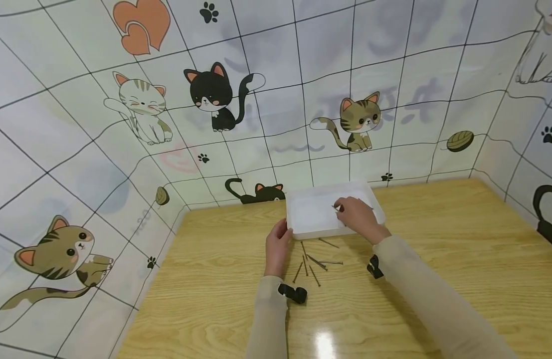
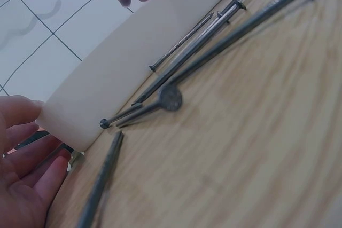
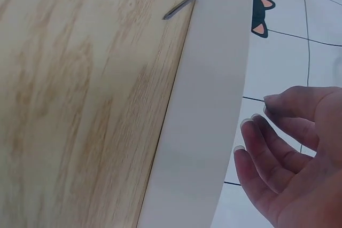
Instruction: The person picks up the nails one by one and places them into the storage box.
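Note:
A shallow white box (image 1: pixel 313 232) stands at the far side of the table. My left hand (image 1: pixel 277 247) holds its near left corner, thumb at the rim and fingers by the end wall, as the left wrist view shows. Over the box's right half is my right hand (image 1: pixel 358 219), fingers bent. A thin dark piece (image 1: pixel 334 206) like a nail shows by its fingertips; whether they pinch it is unclear, and the right wrist view (image 3: pixel 294 148) shows nothing between them. Several metal nails (image 1: pixel 314 275) lie loosely in front of the box, large in the left wrist view (image 2: pixel 230 38).
The wooden table (image 1: pixel 213 289) meets walls covered in cat-patterned sheeting (image 1: pixel 284 109) behind and at both sides. A single nail (image 3: pixel 181 5) lies close to the box's near wall in the right wrist view. Black straps (image 1: pixel 293 293) sit on both wrists.

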Available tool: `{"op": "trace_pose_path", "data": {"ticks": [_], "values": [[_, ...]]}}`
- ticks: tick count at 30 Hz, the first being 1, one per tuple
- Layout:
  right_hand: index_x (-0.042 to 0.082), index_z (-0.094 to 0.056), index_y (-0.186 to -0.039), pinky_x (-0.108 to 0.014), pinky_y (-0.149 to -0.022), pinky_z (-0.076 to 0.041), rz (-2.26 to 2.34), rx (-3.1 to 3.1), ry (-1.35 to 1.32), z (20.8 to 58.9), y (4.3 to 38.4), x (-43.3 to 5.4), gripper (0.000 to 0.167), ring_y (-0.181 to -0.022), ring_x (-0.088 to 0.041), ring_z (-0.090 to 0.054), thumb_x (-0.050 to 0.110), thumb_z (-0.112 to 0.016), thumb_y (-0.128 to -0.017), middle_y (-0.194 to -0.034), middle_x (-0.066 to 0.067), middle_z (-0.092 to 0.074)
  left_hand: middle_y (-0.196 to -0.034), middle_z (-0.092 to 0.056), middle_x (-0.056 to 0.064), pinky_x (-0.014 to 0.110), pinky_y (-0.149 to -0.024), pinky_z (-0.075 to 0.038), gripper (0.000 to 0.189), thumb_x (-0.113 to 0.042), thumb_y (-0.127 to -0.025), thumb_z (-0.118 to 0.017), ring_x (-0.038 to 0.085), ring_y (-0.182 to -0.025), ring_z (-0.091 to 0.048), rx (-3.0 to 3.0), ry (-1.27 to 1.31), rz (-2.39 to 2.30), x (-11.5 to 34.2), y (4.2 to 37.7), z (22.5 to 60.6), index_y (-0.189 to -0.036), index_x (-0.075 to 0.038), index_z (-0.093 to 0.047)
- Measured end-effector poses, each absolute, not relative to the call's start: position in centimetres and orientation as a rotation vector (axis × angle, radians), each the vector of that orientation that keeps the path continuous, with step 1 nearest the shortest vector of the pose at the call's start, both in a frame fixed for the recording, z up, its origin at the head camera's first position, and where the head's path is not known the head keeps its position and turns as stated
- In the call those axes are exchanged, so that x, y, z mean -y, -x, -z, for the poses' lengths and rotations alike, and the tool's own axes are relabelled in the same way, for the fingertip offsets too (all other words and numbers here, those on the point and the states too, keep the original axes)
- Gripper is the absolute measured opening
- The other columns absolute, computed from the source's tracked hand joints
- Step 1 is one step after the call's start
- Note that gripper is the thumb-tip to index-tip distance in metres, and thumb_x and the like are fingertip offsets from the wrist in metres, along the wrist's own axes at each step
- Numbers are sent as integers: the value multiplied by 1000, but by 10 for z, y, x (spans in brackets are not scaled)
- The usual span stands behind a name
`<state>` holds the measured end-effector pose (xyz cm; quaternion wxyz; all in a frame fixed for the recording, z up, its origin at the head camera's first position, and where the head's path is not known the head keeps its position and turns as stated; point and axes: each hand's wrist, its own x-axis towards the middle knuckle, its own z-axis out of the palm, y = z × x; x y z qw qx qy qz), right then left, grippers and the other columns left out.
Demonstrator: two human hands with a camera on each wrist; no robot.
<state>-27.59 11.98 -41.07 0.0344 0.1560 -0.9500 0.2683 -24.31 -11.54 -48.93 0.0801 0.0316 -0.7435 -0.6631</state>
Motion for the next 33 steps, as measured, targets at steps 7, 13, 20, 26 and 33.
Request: {"op": "trace_pose_path", "data": {"ticks": [7, 13, 20, 26, 33], "values": [[3, -61, -110, -33, -61, -46, -881, 2844, -498, 409, 263, -121, 27, -77, -19, -57, 16, -56, -87, -91, -7, -61, -126, -51, 3, 36, -94, -37, 44, -23, -89, -55, 13, -113, -46, 2220, -74, 1967, 115, 243, 488, -131, -12, -46], [7, -60, -111, -35, -65, -46, -1021, 2810, -574, 415, 254, -120, 26, -81, -18, -57, 19, -53, -89, -92, -5, -62, -126, -51, 5, 38, -94, -36, 44, -23, -89, -54, 15, -114, -47, 2214, -50, 1961, 115, 244, 488, -131, -11, -46], [10, -62, -103, -37, -71, -46, -1113, 2877, -697, 424, 241, -118, 19, -85, -18, -57, 19, -54, -89, -93, 0, -61, -125, -51, 3, 37, -94, -37, 45, -23, -89, -55, 15, -113, -47, 2229, -62, 1966, 116, 242, 489, -131, -11, -46], [10, -62, -104, -37, -72, -46, -1072, 2967, -738, 433, 234, -116, 20, -83, -15, -56, 21, -53, -90, -91, 2, -61, -125, -51, 3, 36, -93, -37, 45, -24, -89, -55, 13, -112, -47, 2240, -79, 1966, 116, 243, 491, -131, -13, -46], [4, -61, -110, -40, -76, -46, -1034, 2972, -707, 439, 227, -114, 26, -92, -24, -56, 19, -55, -88, -102, -8, -61, -126, -51, 2, 35, -93, -37, 44, -25, -89, -55, 12, -113, -47, 2237, -91, 1972, 117, 245, 493, -131, -14, -47]]}}
